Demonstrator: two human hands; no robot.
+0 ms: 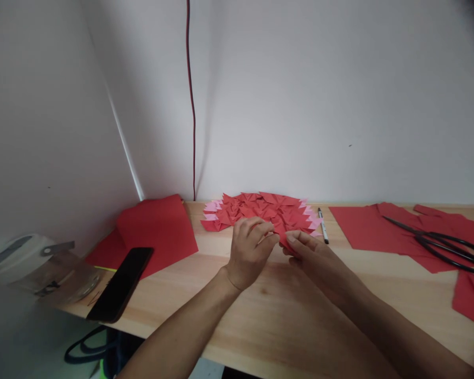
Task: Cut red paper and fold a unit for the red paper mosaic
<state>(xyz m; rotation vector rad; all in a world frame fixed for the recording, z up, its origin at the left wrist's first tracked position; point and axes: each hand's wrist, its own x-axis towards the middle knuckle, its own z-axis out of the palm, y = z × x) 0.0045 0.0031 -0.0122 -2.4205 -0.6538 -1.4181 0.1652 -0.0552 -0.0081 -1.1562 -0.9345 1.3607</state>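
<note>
Between my two hands, above the wooden table, is a small piece of red paper [285, 243]. My right hand [306, 250] pinches it with the thumb on top and the fingers beneath. My left hand [250, 247] has its fingers curled and pressed together at the paper's left edge, closed on it. Parts of the paper are hidden by the fingers. Just behind my hands lies a pile of folded red paper pieces [256, 205], with pink pointed pieces [212, 210] along its left and right ends.
A marker [323, 226] lies right of the pile. Black-handled scissors [438, 239] rest on red paper sheets [359, 226] at the right. On the left are more red sheets [158, 226], a dark phone [120, 284] and a clear jug [63, 279]. A cord [190, 95] hangs along the wall.
</note>
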